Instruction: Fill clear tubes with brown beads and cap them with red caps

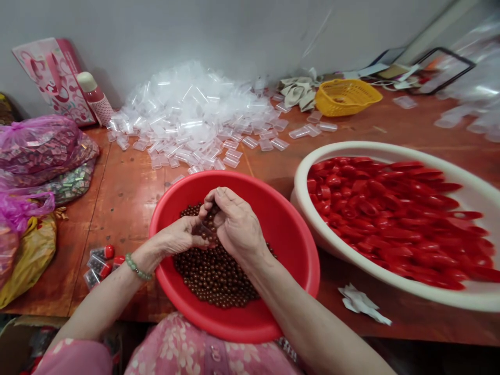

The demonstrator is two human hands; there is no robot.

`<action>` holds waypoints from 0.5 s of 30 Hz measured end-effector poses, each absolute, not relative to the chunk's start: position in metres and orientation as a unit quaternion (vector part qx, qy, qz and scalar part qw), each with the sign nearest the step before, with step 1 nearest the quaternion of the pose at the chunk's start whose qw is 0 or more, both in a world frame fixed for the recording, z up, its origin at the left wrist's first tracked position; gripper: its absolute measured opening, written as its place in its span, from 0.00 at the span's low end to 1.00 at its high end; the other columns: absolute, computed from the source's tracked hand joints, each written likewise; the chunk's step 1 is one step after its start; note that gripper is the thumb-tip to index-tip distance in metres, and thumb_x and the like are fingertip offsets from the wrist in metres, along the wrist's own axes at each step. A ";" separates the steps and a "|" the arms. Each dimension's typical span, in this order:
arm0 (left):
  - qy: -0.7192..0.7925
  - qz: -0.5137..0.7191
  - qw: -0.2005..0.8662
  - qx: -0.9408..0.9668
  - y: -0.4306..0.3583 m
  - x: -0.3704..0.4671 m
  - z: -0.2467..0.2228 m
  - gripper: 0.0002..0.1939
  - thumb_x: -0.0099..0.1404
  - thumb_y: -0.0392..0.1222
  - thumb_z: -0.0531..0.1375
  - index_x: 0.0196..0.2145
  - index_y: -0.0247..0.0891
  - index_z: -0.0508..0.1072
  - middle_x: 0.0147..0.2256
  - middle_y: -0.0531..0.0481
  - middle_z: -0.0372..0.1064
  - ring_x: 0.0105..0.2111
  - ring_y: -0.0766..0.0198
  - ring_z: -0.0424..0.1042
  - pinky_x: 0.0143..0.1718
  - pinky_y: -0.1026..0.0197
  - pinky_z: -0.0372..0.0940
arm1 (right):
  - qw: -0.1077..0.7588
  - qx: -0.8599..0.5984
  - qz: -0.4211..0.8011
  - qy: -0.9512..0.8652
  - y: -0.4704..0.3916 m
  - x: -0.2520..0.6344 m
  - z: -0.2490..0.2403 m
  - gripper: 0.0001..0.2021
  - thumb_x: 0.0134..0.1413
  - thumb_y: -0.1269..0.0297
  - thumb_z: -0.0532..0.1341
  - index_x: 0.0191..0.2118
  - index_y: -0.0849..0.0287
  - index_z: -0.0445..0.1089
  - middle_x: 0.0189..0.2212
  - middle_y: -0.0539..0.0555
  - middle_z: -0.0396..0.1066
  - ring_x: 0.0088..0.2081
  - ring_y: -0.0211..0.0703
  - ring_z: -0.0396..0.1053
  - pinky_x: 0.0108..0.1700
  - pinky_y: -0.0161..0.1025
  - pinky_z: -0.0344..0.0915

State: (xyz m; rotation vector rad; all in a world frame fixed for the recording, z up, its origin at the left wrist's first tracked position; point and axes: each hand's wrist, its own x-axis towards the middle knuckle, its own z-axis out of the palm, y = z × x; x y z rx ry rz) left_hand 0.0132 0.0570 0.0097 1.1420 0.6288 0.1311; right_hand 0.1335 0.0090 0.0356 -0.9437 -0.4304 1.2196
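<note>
A red basin (295,234) holds a heap of small, shiny brown beads (222,278). Over it, my left hand (177,237) is closed around a clear tube (204,232) with brown beads in it, its outline partly hidden by fingers. My right hand (240,224) meets it from the right, fingers curled together over brown beads at the tube's upper end. How many beads it holds is hidden. To the right, a large cream basin (302,195) is filled with glossy red caps (375,208). Behind the red basin lies a broad pile of empty clear tubes (187,114).
Filled, red-capped tubes (99,264) lie left of the red basin. Plastic bags (42,151), a bottle (96,99) and a pink bag (57,78) stand at the left. A yellow basket (346,99) sits behind; crumpled tissue (363,303) is near the front edge.
</note>
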 end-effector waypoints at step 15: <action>0.253 0.089 0.838 0.476 0.053 0.000 0.022 0.18 0.50 0.43 0.71 0.36 0.34 0.72 0.33 0.49 0.74 0.34 0.67 0.72 0.40 0.62 0.65 | 0.641 -0.445 0.604 -0.161 -0.004 0.163 0.020 0.14 0.37 0.57 0.72 0.27 0.59 0.72 0.25 0.48 0.69 0.28 0.33 0.67 0.31 0.30 0.67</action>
